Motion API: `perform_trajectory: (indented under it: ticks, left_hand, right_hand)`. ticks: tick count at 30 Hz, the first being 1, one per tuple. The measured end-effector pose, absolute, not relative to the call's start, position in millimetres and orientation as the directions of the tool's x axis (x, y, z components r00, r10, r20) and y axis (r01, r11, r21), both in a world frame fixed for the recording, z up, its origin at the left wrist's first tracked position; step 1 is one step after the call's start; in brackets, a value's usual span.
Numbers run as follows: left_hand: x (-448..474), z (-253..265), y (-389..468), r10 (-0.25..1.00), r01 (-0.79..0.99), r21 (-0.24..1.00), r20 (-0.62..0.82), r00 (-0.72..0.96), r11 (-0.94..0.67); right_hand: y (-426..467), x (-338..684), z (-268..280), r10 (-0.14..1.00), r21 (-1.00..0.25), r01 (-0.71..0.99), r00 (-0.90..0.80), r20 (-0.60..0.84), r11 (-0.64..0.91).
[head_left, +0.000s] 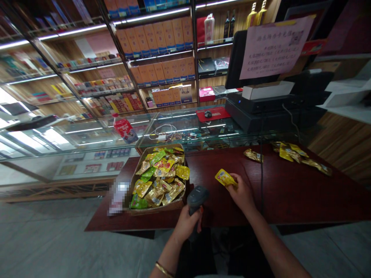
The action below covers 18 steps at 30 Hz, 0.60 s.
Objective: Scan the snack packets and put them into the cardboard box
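Shop interior, to judge by the lit shelves (72, 32) across the top of the frame, stocked with rows of matching orange-and-blue boxes (159, 36) at upper centre and gold bottles (251, 16) at upper right. Glass display counter (179, 120) across the middle, goods visible inside; at upper right, a dark monitor (235, 58) bearing a pink notice (269, 50) with lines of writing and a QR code (296, 38). Lower centre: handheld scanner (197, 195) just beside an open carton (159, 209) heaped with foil packets (158, 173), on a dark reddish table (290, 195).
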<state>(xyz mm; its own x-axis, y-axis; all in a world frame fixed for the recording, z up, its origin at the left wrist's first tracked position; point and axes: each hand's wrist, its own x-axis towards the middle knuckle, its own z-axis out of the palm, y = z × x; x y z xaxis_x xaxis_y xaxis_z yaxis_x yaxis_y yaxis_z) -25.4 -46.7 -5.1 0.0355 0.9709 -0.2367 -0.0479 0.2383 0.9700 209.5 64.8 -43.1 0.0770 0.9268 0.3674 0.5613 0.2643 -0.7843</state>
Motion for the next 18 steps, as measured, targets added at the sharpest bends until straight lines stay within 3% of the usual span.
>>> perform_trajectory:
  ticks: [4, 7, 9, 14, 18]
  left_hand:
    - [-24.7, -11.2, -44.7, 0.969, -0.081, 0.966, -0.242, 0.048, 0.245]
    - [-24.7, -14.8, -44.1, 0.972, -0.100, 0.967, -0.226, 0.068, 0.232]
    - [-24.7, -15.8, -44.5, 0.973, -0.114, 0.967, -0.222, 0.066, 0.229]
    - [-25.4, -15.7, -47.0, 0.978, -0.120, 0.971, -0.200, 0.056, 0.205]
    - [-26.9, -16.2, -47.8, 0.977, -0.101, 0.972, -0.205, 0.059, 0.211]
  right_hand:
    - [85.4, 190.4, -13.7, 0.966, -0.945, 0.258, 0.106, 0.236, 0.203]
    - [110.7, 147.6, 25.7, 0.975, -0.975, -0.012, 0.006, 0.224, 0.224]
    - [130.2, 107.3, 51.8, 0.972, -0.971, -0.099, -0.067, 0.226, 0.219]
    - [164.2, 10.6, 90.6, 0.955, -0.993, -0.085, -0.279, 0.102, 0.082]
    - [167.9, 2.3, 79.6, 0.953, -0.983, 0.062, -0.261, 0.154, 0.175]
